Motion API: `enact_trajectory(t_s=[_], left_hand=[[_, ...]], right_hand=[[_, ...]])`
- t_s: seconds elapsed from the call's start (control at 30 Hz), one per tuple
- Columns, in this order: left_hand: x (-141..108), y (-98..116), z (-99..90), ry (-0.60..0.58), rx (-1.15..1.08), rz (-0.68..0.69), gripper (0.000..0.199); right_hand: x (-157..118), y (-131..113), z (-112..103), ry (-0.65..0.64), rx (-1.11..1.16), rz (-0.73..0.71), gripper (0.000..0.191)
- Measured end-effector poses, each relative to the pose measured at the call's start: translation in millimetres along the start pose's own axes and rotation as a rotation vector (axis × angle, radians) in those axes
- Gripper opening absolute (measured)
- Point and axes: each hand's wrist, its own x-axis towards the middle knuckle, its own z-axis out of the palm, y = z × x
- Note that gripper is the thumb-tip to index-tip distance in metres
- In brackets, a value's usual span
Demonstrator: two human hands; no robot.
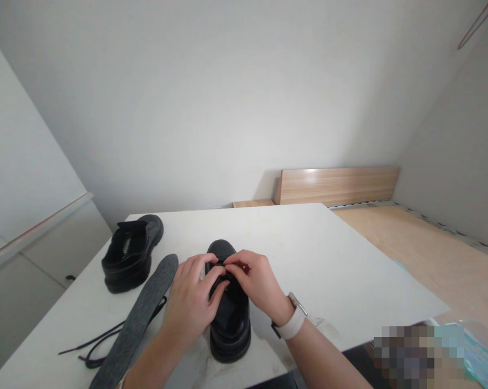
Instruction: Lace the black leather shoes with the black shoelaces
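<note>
A black shoe (230,332) stands on the white table, its toe pointing away and its heel toward me. Over its lacing area, my left hand (197,294) rests from the left with bent fingers pinched together. My right hand (258,275) comes in from the right, thumb and index finger closed at the same spot. What the fingertips hold there is too small and hidden to tell. Left of my left hand lie a grey insole (147,302) and a black shoelace (94,343), partly under the insole. A second black shoe (126,259) lies farther back on the left.
The white table (309,254) reaches to the wall behind. A wooden headboard (337,183) and bed board (406,232) are at the right. A bag (474,351) and a pixelated patch are at the lower right, below the table edge.
</note>
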Motion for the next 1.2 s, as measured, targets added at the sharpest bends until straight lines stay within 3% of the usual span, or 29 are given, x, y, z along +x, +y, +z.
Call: enact_trajectory(t_s=[0.27, 0.4, 0.57, 0.7, 0.8, 1.0, 1.2], left_hand=[[4, 0, 5.0, -0.154, 0.09, 0.063, 0.017], [3, -3, 11.5, -0.145, -0.149, 0.0, 0.007], [2, -4, 12.4, -0.154, -0.501, -0.185, 0.013], [0, -4, 11.7, -0.141, -0.563, -0.22, 0.014], [-2, -3, 12.4, -0.076, -0.525, -0.174, 0.016], [-1, -2, 13.3, 0.0, -0.428, -0.106, 0.017], [-4, -2, 13.1, -0.029, -0.441, -0.113, 0.019]], right_hand=[[1, 2, 5, 0.034, 0.142, 0.088, 0.009], [-2, 2, 3, 0.036, 0.108, 0.007, 0.011], [-17, -6, -8, 0.02, 0.048, -0.118, 0.016], [-26, -8, -12, -0.13, -0.045, -0.206, 0.035], [-26, -6, -11, -0.13, -0.101, -0.175, 0.042], [-21, -7, -8, -0.049, -0.065, -0.142, 0.021], [-25, -4, -7, 0.065, 0.047, -0.123, 0.013]])
